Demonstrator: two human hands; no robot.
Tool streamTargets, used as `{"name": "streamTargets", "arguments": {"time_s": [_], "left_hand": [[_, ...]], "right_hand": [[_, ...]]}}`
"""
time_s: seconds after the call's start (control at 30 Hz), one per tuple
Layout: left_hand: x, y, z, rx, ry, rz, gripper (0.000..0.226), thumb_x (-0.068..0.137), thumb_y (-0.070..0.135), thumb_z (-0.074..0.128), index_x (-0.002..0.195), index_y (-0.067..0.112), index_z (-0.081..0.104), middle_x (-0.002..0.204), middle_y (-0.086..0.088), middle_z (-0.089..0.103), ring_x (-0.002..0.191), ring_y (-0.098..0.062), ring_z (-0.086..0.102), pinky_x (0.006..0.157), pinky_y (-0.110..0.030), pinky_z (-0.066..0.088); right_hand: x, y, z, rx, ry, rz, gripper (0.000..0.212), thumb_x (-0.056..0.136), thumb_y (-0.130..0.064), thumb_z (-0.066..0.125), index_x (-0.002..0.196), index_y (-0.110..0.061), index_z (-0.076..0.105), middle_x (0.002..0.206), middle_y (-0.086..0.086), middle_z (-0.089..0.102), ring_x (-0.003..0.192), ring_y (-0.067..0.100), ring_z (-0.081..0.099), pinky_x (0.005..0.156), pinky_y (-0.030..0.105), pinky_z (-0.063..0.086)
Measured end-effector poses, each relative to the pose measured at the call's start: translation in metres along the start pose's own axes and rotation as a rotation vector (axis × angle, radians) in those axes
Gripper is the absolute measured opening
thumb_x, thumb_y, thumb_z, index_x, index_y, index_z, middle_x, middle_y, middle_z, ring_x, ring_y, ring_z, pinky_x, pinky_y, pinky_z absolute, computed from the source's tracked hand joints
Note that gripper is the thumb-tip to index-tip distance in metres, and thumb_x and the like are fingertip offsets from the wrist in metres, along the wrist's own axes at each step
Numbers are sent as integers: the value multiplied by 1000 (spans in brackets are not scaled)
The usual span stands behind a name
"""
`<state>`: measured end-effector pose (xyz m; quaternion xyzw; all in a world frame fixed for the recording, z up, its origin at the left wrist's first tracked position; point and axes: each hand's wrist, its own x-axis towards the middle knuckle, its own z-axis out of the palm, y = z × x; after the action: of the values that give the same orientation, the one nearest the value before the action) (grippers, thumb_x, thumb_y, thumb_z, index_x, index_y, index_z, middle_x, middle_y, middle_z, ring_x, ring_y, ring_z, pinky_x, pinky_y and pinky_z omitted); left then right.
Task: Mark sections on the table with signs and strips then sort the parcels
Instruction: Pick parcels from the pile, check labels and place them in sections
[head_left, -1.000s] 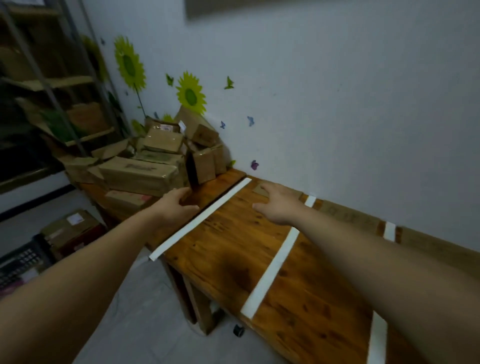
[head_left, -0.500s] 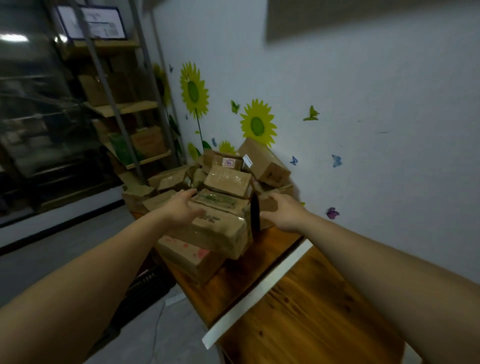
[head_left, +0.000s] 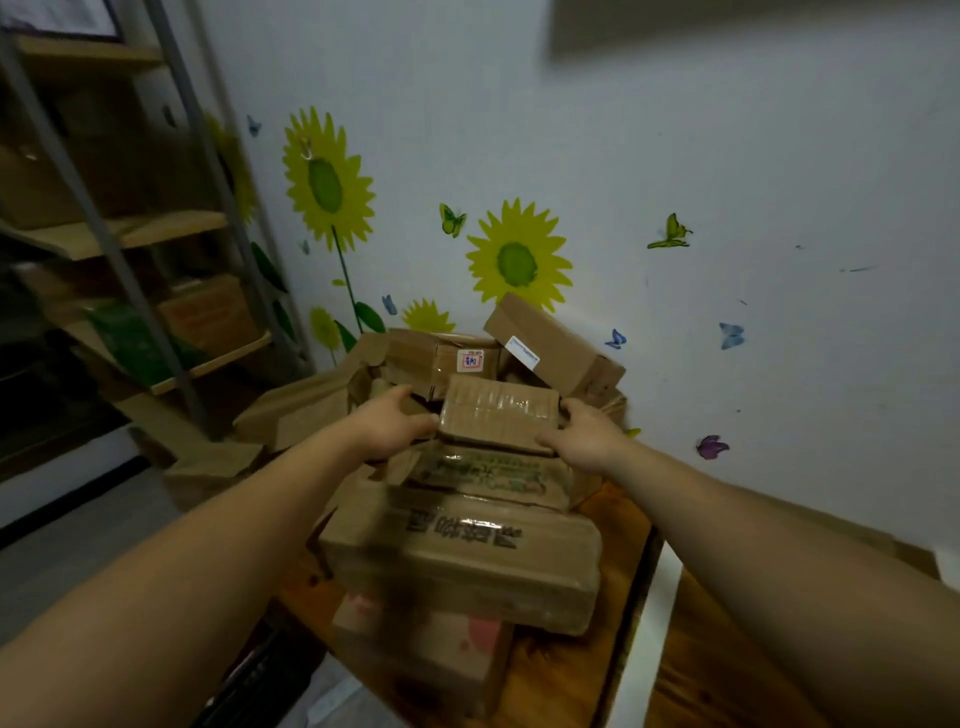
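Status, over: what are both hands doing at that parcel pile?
Gripping: left hand and right hand on ends of small taped parcel. Sits atop pile. Behind it, tilted box, close.

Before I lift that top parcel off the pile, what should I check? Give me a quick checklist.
1. Left hand grips the left end of the taped parcel: ok.
2. Right hand grips its right end: ok.
3. Nothing stacked on the taped parcel: ok.
4. Tilted long box behind it is clear of it: cannot tell.
5. White strip laid across the table: ok.
6. Section signs in place: cannot tell, none in view.
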<state>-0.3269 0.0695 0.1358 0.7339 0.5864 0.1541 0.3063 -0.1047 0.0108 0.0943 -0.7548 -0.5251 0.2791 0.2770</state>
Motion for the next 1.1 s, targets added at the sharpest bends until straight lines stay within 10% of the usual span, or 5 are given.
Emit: {"name": "streamTargets", "arguments": {"time_s": [0.43, 0.73, 0.87, 1.0, 1.1], "left_hand": [[130, -8, 43, -348, -278, -116, 45, 89, 36, 60, 129, 18, 52, 119, -4, 63, 104, -23, 61, 99, -44, 47], [122, -9, 4, -744, -118, -128, 36, 96, 48, 43, 111, 16, 51, 104, -9, 60, 86, -22, 56, 74, -37, 48], [91, -31, -12, -708, -72, -12, 39, 91, 18, 60, 127, 12, 49, 126, -13, 56, 111, -29, 55, 97, -47, 47], [52, -48, -24, -732, -147, 120, 47, 91, -4, 51, 136, 7, 46, 110, -6, 63, 90, -16, 60, 68, -25, 50], [32, -55, -29, -744, -102, 176, 33, 93, 11, 55, 126, 6, 53, 104, -5, 59, 88, -16, 57, 71, -27, 48]], "right_hand": [[90, 9, 39, 227, 129, 223, 68, 86, -42, 64, 141, -14, 37, 134, 4, 53, 122, 25, 50, 102, 36, 40], [62, -35, 30, 305, 387, 136, 48, 90, -59, 49, 121, -23, 44, 111, -5, 48, 109, 22, 52, 93, 37, 44], [24, -51, 46, 318, 526, 99, 28, 93, -41, 54, 111, -22, 45, 107, -1, 54, 102, 22, 55, 89, 40, 48], [-23, -64, 64, 437, 531, 61, 56, 88, -13, 64, 137, -20, 36, 120, -4, 49, 106, 13, 51, 80, 24, 46], [-54, -66, 72, 363, 533, 62, 77, 81, -10, 67, 144, -32, 29, 128, 0, 48, 112, 21, 54, 89, 38, 54]]}}
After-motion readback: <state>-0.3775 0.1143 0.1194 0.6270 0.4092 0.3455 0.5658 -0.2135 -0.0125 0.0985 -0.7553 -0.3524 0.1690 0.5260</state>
